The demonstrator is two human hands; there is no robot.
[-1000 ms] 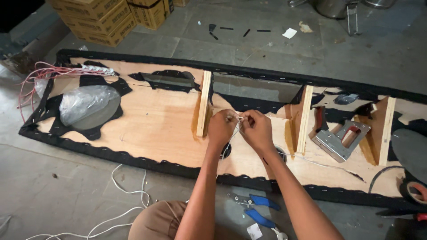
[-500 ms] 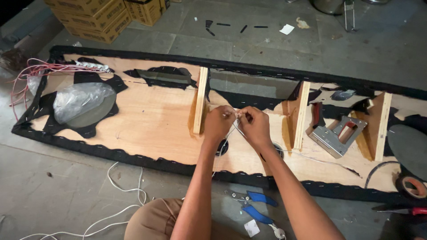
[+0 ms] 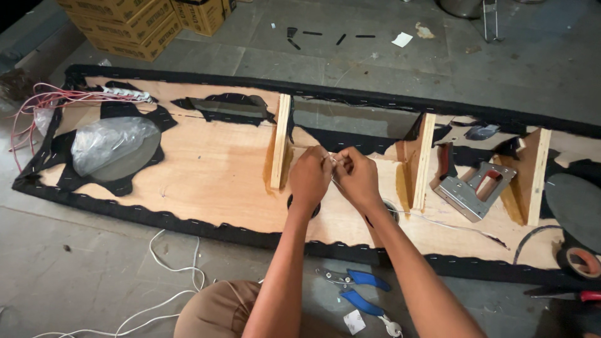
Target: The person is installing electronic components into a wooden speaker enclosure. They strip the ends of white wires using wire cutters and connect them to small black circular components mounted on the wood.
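My left hand (image 3: 310,178) and my right hand (image 3: 355,178) meet over the middle of a long plywood panel (image 3: 206,175) edged with black fabric. Both pinch the ends of a thin pale wire (image 3: 333,164) between their fingertips, close together. A white wire (image 3: 451,223) trails from under my right wrist toward the right. Below my hands are two round holes in the board, one under each wrist. An upright wooden rib (image 3: 280,150) stands just left of my left hand, another rib (image 3: 424,163) to the right.
A metal staple gun (image 3: 472,189) lies right of the second rib. Blue-handled pliers (image 3: 354,289) lie on the floor by my knee. A plastic-wrapped speaker (image 3: 113,147) and red wires (image 3: 44,103) sit at the left, a tape roll (image 3: 582,263) at the right, cardboard boxes (image 3: 134,25) behind.
My hands stay together on the wire, shifting only slightly as the fingers work it. The view has moved a little.
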